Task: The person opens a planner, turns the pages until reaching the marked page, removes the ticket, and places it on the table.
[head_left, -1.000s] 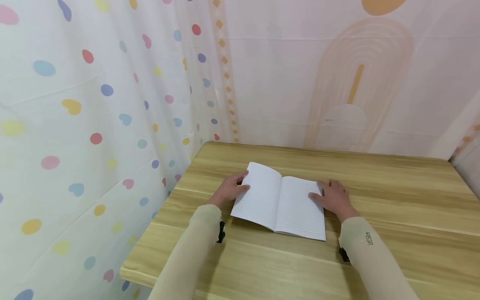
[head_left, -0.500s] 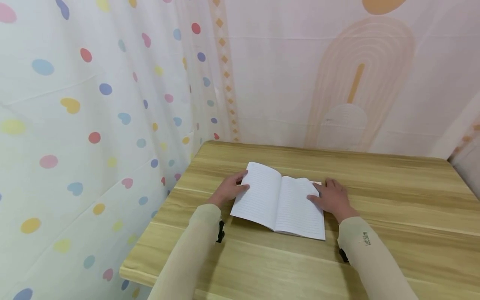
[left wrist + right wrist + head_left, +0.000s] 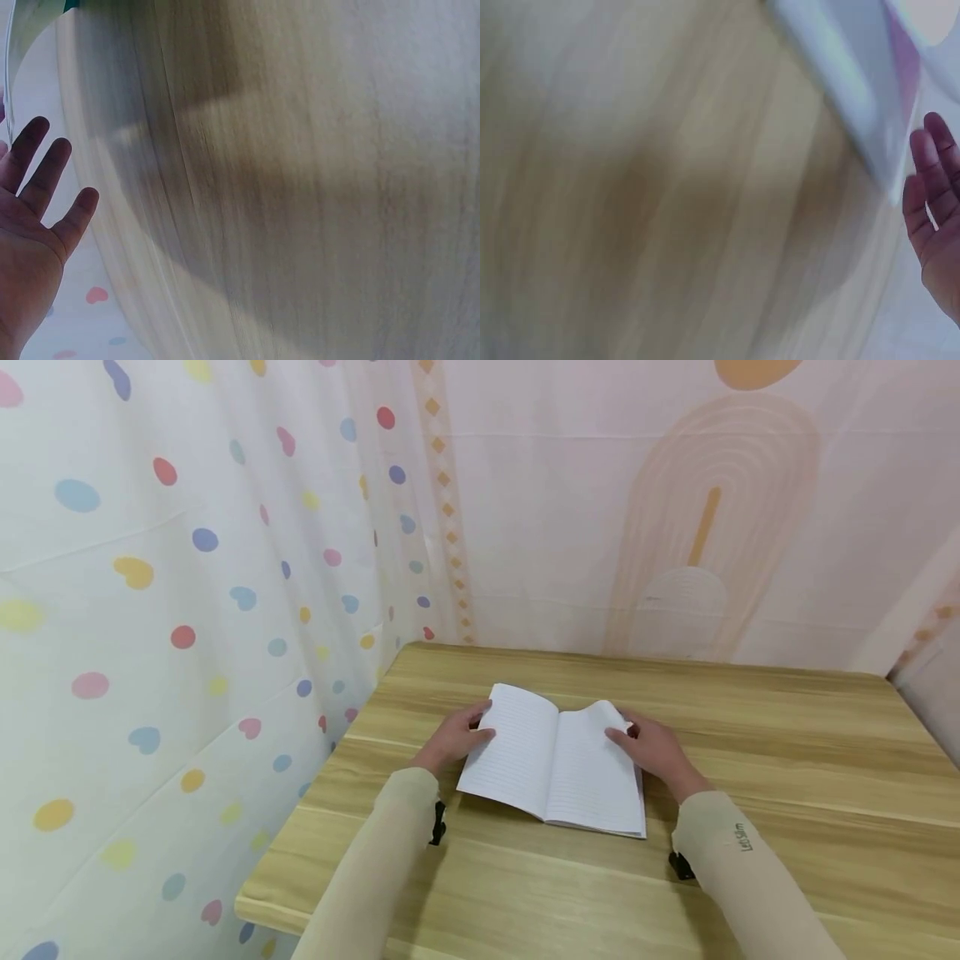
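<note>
An open notebook [image 3: 517, 756] with lined white pages lies on the wooden table. At its left edge, my left hand [image 3: 453, 737] grips the raised left side, thumb over the page and fingers behind. My right hand [image 3: 657, 750] pinches the upper outer part of a right-hand page [image 3: 588, 768], which bulges up near the top. In the left wrist view, the spread fingers of the left hand [image 3: 37, 232] reach to the notebook's edge [image 3: 34, 22]. The right wrist view has the right hand [image 3: 939, 202] beside the lifted page and the notebook's corner [image 3: 874, 112].
The wood-grain table [image 3: 787, 752] extends widely to the right and ends at a rounded left edge. A dotted curtain [image 3: 225, 693] hangs along the left, and a pale patterned curtain [image 3: 540, 543] stands behind the table. Black straps [image 3: 438, 823] circle both wrists.
My right hand has gone from resting on the right page's edge to pinching that page, which now bows up and inward. The left hand keeps its place at the left edge.
</note>
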`<action>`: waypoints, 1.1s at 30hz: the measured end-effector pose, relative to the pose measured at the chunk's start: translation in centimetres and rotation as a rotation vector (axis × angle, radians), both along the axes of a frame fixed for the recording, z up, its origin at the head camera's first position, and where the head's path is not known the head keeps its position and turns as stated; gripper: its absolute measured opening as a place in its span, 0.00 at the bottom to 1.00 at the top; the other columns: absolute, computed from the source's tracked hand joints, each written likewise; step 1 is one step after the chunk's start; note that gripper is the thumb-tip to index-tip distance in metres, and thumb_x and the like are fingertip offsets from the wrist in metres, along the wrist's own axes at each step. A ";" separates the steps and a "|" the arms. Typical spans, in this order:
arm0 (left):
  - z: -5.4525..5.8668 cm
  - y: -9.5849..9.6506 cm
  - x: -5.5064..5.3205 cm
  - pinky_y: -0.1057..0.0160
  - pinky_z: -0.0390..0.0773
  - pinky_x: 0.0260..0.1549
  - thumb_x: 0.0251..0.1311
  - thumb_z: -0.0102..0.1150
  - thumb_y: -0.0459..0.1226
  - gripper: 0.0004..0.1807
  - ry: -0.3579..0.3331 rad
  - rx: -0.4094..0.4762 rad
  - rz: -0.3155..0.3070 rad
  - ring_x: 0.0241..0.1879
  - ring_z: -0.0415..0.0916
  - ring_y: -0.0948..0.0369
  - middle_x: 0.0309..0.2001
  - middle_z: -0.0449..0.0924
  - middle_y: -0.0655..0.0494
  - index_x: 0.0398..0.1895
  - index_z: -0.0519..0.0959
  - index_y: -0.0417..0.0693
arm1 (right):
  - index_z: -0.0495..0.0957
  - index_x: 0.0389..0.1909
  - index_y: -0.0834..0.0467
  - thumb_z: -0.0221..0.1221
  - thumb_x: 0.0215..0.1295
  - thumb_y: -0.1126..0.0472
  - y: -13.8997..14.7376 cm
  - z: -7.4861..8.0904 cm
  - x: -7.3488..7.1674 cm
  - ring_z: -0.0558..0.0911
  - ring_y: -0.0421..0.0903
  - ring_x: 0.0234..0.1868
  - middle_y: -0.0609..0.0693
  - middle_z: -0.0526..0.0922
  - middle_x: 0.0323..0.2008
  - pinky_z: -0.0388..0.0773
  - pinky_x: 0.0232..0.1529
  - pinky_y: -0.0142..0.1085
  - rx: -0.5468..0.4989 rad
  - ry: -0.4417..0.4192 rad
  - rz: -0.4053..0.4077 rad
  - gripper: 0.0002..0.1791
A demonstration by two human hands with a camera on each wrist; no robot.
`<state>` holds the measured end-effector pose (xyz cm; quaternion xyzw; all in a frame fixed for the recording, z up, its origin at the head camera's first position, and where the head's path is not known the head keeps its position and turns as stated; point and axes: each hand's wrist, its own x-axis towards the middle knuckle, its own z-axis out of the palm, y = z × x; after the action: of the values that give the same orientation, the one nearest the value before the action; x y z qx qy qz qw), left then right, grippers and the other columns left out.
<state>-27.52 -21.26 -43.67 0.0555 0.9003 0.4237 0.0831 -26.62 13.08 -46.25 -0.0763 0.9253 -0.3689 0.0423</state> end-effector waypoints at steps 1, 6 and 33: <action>0.0 0.0 0.0 0.51 0.65 0.65 0.70 0.58 0.39 0.33 0.000 0.000 0.001 0.70 0.62 0.51 0.71 0.64 0.45 0.76 0.62 0.54 | 0.57 0.76 0.59 0.52 0.73 0.40 -0.4 0.3 0.1 0.74 0.54 0.42 0.62 0.77 0.46 0.73 0.41 0.44 -0.047 -0.008 -0.003 0.40; 0.0 0.0 0.0 0.51 0.65 0.65 0.70 0.58 0.39 0.31 0.013 -0.019 -0.004 0.70 0.62 0.51 0.71 0.65 0.45 0.75 0.64 0.53 | 0.45 0.80 0.54 0.45 0.76 0.38 -2.7 1.8 0.8 0.83 0.55 0.43 0.62 0.82 0.48 0.80 0.45 0.46 -0.354 -0.028 0.023 0.41; 0.2 0.3 -0.1 0.51 0.63 0.66 0.69 0.59 0.40 0.34 0.030 -0.045 -0.028 0.70 0.62 0.50 0.71 0.64 0.43 0.76 0.62 0.51 | 0.57 0.73 0.69 0.54 0.72 0.43 -4.1 0.3 1.2 0.46 0.71 0.74 0.74 0.51 0.72 0.40 0.70 0.64 0.051 -0.084 -0.130 0.42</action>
<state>-27.62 -20.97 -43.48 0.0726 0.9097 0.4015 0.0770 -25.39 8.95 -45.91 0.0008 0.9349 -0.3500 0.0589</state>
